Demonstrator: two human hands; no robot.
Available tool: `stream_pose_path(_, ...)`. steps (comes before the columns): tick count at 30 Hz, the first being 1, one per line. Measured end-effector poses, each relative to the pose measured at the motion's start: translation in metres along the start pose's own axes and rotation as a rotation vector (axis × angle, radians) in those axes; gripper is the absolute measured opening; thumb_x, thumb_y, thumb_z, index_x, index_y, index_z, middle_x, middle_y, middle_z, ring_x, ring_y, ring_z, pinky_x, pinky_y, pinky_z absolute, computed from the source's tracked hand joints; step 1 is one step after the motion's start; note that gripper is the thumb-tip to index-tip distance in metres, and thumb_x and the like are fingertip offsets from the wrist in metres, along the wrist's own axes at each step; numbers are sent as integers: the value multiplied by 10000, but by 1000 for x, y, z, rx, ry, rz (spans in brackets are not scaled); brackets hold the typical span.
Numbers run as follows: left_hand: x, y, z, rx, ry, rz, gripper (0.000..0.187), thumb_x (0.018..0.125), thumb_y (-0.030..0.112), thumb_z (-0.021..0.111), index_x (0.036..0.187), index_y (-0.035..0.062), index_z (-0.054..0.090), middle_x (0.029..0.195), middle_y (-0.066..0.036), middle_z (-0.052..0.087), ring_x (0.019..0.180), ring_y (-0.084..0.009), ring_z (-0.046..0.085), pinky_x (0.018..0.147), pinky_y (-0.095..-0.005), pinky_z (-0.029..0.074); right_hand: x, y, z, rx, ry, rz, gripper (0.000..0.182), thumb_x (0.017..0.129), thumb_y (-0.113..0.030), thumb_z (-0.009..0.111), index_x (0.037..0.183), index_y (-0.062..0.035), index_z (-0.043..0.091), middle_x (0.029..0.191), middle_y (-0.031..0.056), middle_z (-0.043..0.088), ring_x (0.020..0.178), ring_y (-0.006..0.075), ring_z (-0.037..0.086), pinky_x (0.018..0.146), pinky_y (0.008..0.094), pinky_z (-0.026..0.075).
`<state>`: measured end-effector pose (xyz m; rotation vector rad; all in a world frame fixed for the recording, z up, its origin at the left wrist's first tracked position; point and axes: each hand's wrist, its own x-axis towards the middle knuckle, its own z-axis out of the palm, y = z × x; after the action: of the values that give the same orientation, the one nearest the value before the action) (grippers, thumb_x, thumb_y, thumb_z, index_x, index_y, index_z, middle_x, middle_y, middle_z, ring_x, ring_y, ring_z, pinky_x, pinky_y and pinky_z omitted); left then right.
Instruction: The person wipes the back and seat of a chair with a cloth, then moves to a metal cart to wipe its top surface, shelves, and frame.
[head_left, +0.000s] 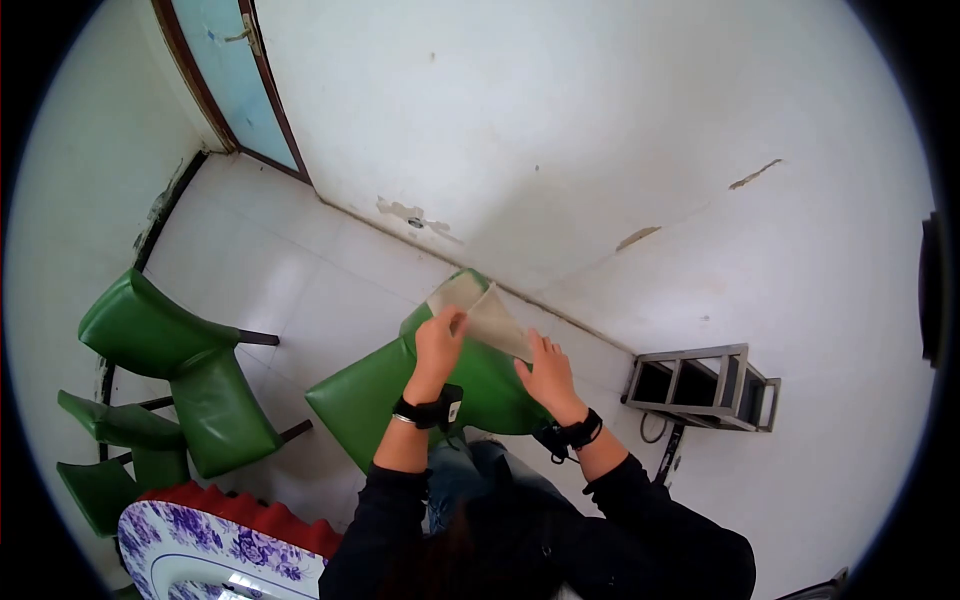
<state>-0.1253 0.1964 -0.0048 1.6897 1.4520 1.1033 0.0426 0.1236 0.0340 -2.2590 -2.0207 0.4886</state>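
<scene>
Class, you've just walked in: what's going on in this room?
A person is handling a beige cloth over a green chair near the wall. The left hand seems to pinch it; the right hand, fingers extended, is at its other side. More green chairs stand off to the left.

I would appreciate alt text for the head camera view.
A person's left hand and right hand handle a beige cloth over a green chair by a white wall. More green chairs and a purple-flowered table stand at left.

Cloth (498, 322) — beige; chairs (360, 395) — green (tabletop (250, 543) purple-flowered).
</scene>
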Motion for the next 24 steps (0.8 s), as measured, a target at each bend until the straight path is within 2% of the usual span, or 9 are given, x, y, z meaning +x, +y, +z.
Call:
stream_pose_path(2,1,8,-5,-108,-139,-83,111,685,36,574,794,42,553,636,-114,545,558,-217,536,583,-297,425,18,7,19,118,76,-138,510,711,-103,521,1182,-94,325,1039,156,455,883,327,490,718,388,412)
stream_pose_path(4,0,12,-5,-124,-155,141,156,680,12,561,834,28,545,634,-136,548,483,-208,507,461,-266,397,36,-2,20,243,152,-278,506,719,-92,508,1189,-121,324,1040,147,459,864,322,500,695,378,423)
stream_pose_path(9,-14,1,10,-285,-277,12,221,672,-24,517,884,31,544,630,-124,531,502,-152,483,487,-263,385,77,-8,28,45,32,-584,428,680,-37,494,1093,-139,448,1015,139,467,820,320,515,667,373,434)
stream_pose_path(14,-29,-18,13,-388,-224,-20,274,656,-51,481,908,33,543,674,-101,530,567,-108,467,537,-234,389,86,10,23,-171,-126,-348,272,654,-42,501,918,-103,523,955,119,482,806,309,513,647,378,431)
stream_pose_path(16,-27,-21,-2,-371,-479,-105,296,605,-47,489,887,20,548,699,-133,559,597,-252,540,557,-262,423,88,18,12,-202,-151,-282,217,654,-54,507,867,-91,529,934,114,485,802,307,511,641,383,428)
stream_pose_path(19,-11,-27,-7,-427,-430,-148,301,613,-44,511,903,28,544,804,-87,553,725,-157,512,653,-272,414,101,19,6,-234,-262,-258,215,670,-97,519,885,-81,518,922,124,484,814,304,507,659,390,423)
stream_pose_path(20,-2,-29,-6,-429,-426,-148,301,613,-44,511,903,28,544,804,-87,553,725,-157,512,653,-272,414,112,14,7,-109,-116,-259,279,684,-133,527,954,-73,486,956,138,472,840,310,498,677,391,418)
stream_pose_path(22,11,-40,4,142,-116,115,440,594,-24,546,1022,62,491,1087,-120,452,1031,-249,420,813,-381,362,124,3,13,11,24,-262,350,698,-168,535,1023,-65,454,989,151,459,867,317,488,695,392,413)
stream_pose_path(24,8,-60,36,154,-181,42,528,592,-22,551,1096,82,430,1184,-127,336,1112,-284,308,863,-420,303,131,-10,26,-63,173,-202,536,716,-233,546,1156,-31,317,1088,185,402,948,349,445,757,398,393)
